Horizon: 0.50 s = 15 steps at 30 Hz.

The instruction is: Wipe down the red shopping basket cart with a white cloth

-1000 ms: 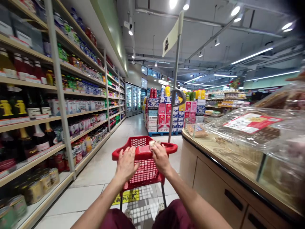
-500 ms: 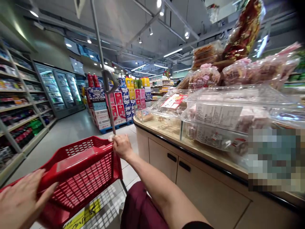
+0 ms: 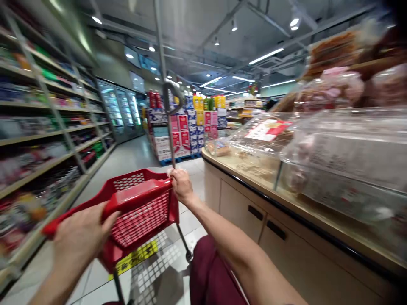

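A red plastic shopping cart (image 3: 140, 218) with mesh walls stands in front of me. At the left part of its handle (image 3: 140, 193), my left hand (image 3: 81, 228) lies over the bar with fingers closed round it and the thumb below. My right hand (image 3: 182, 185) grips the far right end of the same bar. Something small and whitish shows by its fingertips, too blurred to name. Just above that hand rises a thin grey pole (image 3: 170, 135) with a dark loop on it. No goods are visible in the part of the basket I can see.
A wooden counter (image 3: 241, 199) with clear packs of baked goods (image 3: 269, 129) runs close along my right. Stocked shelves (image 3: 54, 127) line the left. Ahead are stacked drink cartons (image 3: 181, 135) and glass-door fridges (image 3: 119, 108). A yellow floor sign (image 3: 136, 258) lies under the cart.
The view has swung left, so the cart and counter sit further right. My left hand, earlier flatter with its fingers stretched over the bar, is now closed round it. The right hand keeps its grip.
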Motion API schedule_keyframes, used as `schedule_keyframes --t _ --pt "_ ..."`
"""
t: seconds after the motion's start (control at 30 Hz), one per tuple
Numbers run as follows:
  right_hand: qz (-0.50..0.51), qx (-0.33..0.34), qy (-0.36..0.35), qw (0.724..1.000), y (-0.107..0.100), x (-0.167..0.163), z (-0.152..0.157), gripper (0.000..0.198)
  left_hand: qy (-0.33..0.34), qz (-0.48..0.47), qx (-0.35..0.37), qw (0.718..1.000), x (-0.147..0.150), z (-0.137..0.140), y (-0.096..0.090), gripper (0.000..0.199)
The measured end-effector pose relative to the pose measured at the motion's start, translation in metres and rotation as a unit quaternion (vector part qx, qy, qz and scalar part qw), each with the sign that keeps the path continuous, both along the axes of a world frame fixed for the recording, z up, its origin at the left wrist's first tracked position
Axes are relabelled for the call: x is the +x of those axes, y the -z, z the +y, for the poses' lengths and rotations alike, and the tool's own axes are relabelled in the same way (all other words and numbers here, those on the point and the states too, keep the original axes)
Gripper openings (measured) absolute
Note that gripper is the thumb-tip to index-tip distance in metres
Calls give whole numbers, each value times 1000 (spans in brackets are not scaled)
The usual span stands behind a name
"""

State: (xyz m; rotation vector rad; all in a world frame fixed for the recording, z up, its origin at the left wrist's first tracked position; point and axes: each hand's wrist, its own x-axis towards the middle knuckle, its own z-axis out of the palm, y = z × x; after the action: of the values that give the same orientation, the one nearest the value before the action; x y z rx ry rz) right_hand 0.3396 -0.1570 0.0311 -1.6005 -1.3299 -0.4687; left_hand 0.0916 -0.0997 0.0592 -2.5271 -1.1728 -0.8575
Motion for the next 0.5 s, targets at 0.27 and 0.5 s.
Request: schedule_keyframes --t 0.27,0.5 --pt "23 40 -139 989 9 -13 7 28 7 33 -6 999 39 -58 2 48" --pt "-12 16 -197 980 5 -34 -16 29 13 -61 -164 985 19 -51 36 71"
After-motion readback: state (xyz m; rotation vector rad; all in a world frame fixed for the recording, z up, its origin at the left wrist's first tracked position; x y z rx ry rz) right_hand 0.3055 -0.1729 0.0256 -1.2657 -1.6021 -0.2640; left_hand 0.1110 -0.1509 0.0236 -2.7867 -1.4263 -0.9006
